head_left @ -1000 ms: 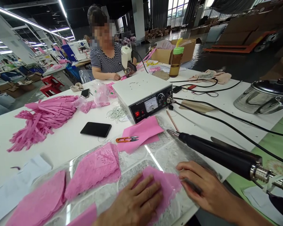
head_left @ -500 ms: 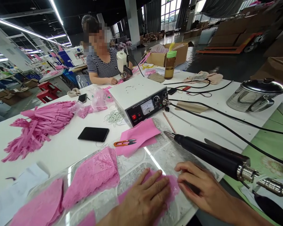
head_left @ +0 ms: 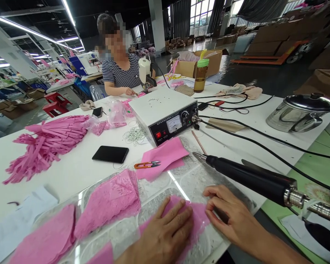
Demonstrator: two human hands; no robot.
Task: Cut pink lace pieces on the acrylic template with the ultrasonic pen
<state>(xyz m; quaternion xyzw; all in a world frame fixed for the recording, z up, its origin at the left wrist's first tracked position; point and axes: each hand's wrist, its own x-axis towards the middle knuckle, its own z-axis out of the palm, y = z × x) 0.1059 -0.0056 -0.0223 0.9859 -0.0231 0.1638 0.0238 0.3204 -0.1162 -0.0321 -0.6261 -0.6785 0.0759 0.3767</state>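
Fabric (head_left: 201, 213), pink and thin, lies on a clear glossy sheet (head_left: 191, 180) beneath my flattened left hand (head_left: 167, 231), which grips nothing. My right hand (head_left: 228, 212) curls at the fabric's three o'clock edge; whether it pinches, I cannot tell. Scalloped lace stack (head_left: 112, 205) lies at ten; orange-handled snips (head_left: 147, 165), on smooth cloth (head_left: 169, 154), at eleven. At two, a black handpiece (head_left: 250, 176) blocks the way. At twelve, a white box (head_left: 162, 106) bears tiny Chinese lettering.

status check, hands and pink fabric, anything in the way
Left hand flat on thin pink fabric piece. Right hand curled at its right edge. Black cylindrical metal-tipped tool just beyond right hand.
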